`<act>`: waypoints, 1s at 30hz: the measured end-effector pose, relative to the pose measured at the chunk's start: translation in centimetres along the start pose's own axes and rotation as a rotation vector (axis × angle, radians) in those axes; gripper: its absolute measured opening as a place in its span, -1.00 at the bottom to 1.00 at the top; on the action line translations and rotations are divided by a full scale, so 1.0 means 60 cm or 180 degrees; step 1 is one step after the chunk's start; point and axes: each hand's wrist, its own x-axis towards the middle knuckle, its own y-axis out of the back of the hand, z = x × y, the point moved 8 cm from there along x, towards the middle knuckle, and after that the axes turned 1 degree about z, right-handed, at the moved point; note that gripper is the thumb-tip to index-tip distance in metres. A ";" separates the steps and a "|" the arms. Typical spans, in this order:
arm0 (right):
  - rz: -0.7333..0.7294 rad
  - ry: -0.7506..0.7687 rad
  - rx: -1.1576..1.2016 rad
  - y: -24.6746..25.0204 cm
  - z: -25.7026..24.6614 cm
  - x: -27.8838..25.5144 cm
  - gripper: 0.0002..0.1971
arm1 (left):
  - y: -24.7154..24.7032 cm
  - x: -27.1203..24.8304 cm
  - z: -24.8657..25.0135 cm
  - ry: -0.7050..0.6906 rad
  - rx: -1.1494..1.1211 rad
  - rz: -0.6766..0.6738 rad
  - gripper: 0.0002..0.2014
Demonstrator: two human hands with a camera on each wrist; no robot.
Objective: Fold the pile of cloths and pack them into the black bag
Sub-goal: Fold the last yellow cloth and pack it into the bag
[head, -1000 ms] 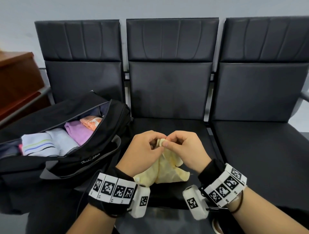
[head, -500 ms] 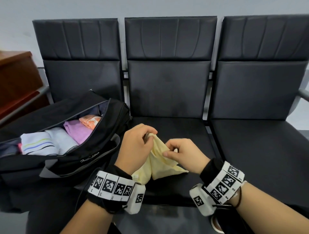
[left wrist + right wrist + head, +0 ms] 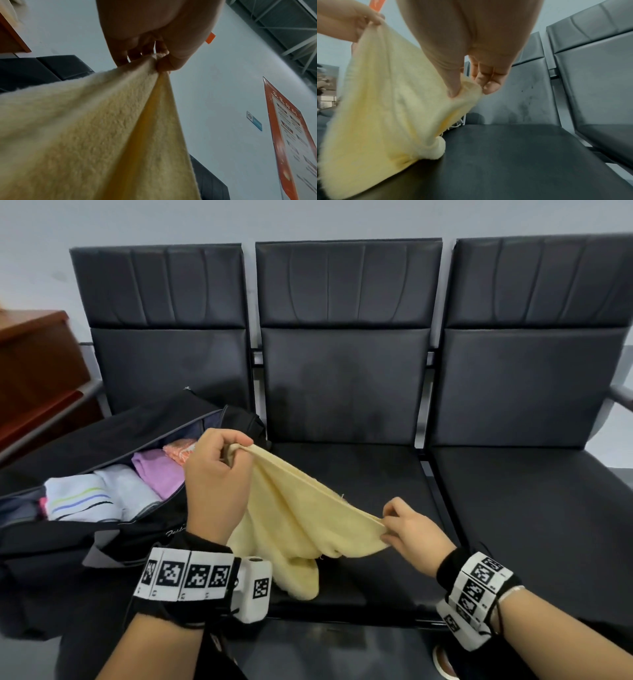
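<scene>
A pale yellow cloth (image 3: 294, 518) is stretched between my two hands above the middle seat. My left hand (image 3: 236, 451) pinches one corner, raised near the bag's edge; the left wrist view shows the yellow cloth (image 3: 96, 129) bunched in the fingertips (image 3: 163, 63). Lower and to the right, my right hand (image 3: 387, 525) pinches another corner, and the yellow cloth (image 3: 385, 102) hangs from it with its lower end touching the seat. The black bag (image 3: 113, 535) lies open on the left seat with several folded cloths (image 3: 113, 491) inside.
Three black padded chairs stand in a row against a grey wall; the right seat (image 3: 534, 508) is bare. A brown wooden cabinet (image 3: 37, 371) stands at the far left. An orange poster (image 3: 291, 135) hangs on the wall.
My hands have drawn apart: the left rose toward the bag, the right moved down and right. The bunched yellow cloth has opened out between them.
</scene>
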 end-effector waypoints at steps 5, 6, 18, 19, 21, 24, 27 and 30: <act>0.0081 0.0166 -0.0218 0.030 0.002 0.014 -0.79 | 0.018 0.011 -0.002 -0.0029 0.0047 0.0144 -0.81; 0.0160 0.0237 -0.0372 0.044 -0.001 0.016 -0.80 | 0.023 0.014 -0.004 -0.0002 0.0064 0.0171 -0.81; 0.2111 -0.0235 0.1872 0.298 0.035 0.028 -0.89 | 0.076 0.069 -0.022 0.0207 0.0416 0.0449 -0.76; 0.2105 -0.0206 0.1873 0.302 0.033 0.027 -0.88 | 0.078 0.069 -0.023 0.0228 0.0429 0.0459 -0.76; 0.2213 -0.0134 0.1943 0.315 0.031 0.016 -0.82 | 0.082 0.069 -0.022 0.0262 0.0412 0.0464 -0.76; 0.2472 -0.0076 0.2131 0.331 0.030 -0.007 -0.70 | 0.083 0.066 -0.011 0.0236 0.0389 0.0417 -0.75; 0.2585 -0.0119 0.2251 0.340 0.025 -0.024 -0.76 | 0.085 0.063 0.004 0.0204 0.0303 0.0440 -0.75; 0.2648 -0.0125 0.2422 0.352 0.022 -0.048 -0.75 | 0.099 0.060 0.024 0.0108 0.0120 0.0541 -0.72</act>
